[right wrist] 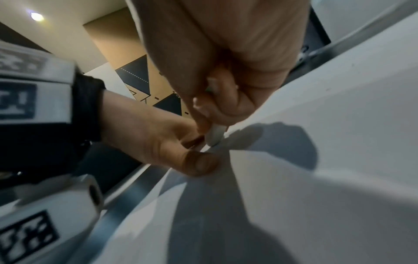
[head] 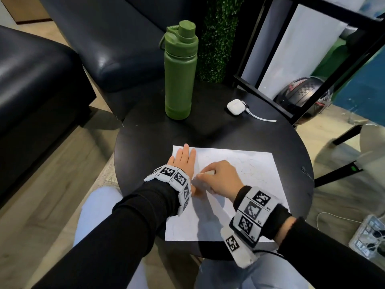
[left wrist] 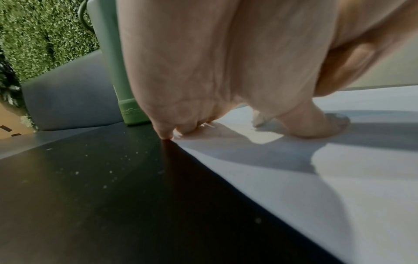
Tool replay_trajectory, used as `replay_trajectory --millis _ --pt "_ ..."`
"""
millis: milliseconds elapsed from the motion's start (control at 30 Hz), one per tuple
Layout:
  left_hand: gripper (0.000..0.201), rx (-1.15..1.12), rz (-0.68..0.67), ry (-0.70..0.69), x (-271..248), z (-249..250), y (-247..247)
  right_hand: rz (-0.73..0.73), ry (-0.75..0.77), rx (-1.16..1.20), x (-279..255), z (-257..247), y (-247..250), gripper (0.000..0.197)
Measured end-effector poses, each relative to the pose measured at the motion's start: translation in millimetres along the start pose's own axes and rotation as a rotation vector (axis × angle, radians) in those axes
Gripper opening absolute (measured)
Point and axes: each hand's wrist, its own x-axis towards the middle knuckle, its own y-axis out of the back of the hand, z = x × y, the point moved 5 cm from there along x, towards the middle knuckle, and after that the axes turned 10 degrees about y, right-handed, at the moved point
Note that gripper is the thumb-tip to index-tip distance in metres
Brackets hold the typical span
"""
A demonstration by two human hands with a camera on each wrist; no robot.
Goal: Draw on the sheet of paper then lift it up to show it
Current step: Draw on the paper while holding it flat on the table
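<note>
The round black table in front of me carries everything, and the sheet of paper lies flat on its near half, taking up most of that side. A green bottle stands upright at the far edge, well apart from the paper, and a small white earbud case with a cord sits at the far right.

My left hand rests flat on the far left corner of the paper, fingers straight and spread, pinning it to the table; in the left wrist view the fingertips come down right at the paper's edge. My right hand is curled around a pen with a pale barrel, pinched between thumb and fingers, its tip down on the paper just beside my left hand. From the head view the pen is mostly hidden under my fingers.

Faint thin lines show across the far part of the paper, so I judge I am in the drawing step, with marks already made on the right and the pen now working at the left. The lift has not begun: the paper lies flat.

Next I would finish the stroke, then free the pen hand or tuck the pen aside, since a thin sheet flat on a smooth table needs an edge worked up before both hands can raise it.
</note>
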Motion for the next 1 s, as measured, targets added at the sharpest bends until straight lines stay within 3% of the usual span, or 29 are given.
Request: replay_trajectory --millis 33,200,400,567,733,900,1000 --pt "0.116 0.002 0.001 -0.001 1 0 0 -0.003 0.003 -0.009 2 0 1 0.012" --pt "0.122 0.024 -0.041 -0.003 -4 2 0 0.252 -0.077 0.108 33 6 36 0.01" --pt "0.118 -0.002 0.024 0.012 -2 1 3 0.037 -0.014 0.041 19 -1 0 0.009" --pt "0.123 0.023 -0.035 0.009 -6 2 0 0.238 -0.058 0.083 41 6 32 0.015" --pt "0.119 0.018 -0.016 0.016 -3 -1 2 0.058 -0.015 0.011 29 -4 5 0.016" --pt "0.121 0.015 -0.03 0.012 -6 1 1 0.242 -0.078 0.055 43 2 30 0.022" --pt "0.118 0.006 -0.011 0.012 -5 0 1 0.164 -0.056 0.008 36 -2 14 0.013"
